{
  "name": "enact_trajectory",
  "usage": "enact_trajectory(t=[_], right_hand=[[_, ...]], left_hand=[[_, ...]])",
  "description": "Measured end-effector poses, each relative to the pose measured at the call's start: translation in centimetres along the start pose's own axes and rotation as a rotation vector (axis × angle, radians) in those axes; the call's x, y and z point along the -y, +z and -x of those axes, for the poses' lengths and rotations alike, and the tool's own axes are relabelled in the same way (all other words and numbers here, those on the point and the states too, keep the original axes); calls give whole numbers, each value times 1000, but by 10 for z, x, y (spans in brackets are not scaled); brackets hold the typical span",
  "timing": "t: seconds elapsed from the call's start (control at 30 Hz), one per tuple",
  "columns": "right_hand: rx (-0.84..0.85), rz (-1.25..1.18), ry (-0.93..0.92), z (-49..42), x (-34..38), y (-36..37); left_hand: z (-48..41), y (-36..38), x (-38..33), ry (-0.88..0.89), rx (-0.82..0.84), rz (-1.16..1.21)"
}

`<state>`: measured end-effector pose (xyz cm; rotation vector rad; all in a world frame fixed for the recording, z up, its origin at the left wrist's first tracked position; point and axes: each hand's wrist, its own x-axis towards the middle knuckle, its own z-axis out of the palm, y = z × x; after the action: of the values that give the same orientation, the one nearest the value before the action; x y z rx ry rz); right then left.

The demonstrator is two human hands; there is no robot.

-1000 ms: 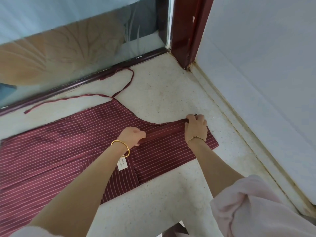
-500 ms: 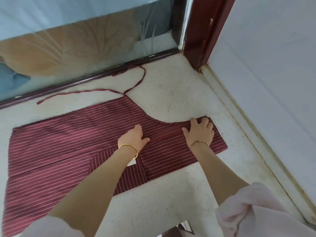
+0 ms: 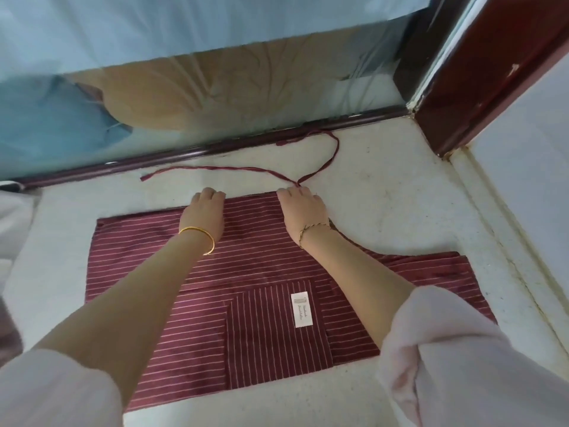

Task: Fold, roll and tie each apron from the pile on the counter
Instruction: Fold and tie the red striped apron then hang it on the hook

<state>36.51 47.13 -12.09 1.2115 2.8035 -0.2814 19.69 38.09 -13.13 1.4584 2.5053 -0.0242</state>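
Head-worn view, angled steeply down, close over counter (image 3: 385,195)

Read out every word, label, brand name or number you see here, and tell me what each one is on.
White label on the pocket of the apron: a small mark and lines of script, too small and blurred to read.
No other text, number or sign shows.

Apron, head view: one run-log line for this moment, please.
apron: spread flat on counter, not yet rolled | left hand: grips far edge | right hand: grips far edge beside straps | straps: loose on counter
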Motion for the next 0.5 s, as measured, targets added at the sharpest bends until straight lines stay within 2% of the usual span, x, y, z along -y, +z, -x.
enact_trajectory(t=[0.13, 0.3, 0.4, 0.43, 0.5], right_hand=[[140, 158, -85, -37, 9, 8], [247, 241, -63, -65, 7, 2], [382, 285, -61, -79, 9, -7], [391, 318, -80, -81, 8, -10], [290, 343, -120, -86, 5, -14]], left_hand=[[-22, -1, 24, 40, 99, -129], [-46, -9, 34, 144, 187, -228], [-56, -11, 39, 197, 278, -210], [-58, -13, 39, 209, 297, -182], [-61, -19, 42, 204, 273, -90]])
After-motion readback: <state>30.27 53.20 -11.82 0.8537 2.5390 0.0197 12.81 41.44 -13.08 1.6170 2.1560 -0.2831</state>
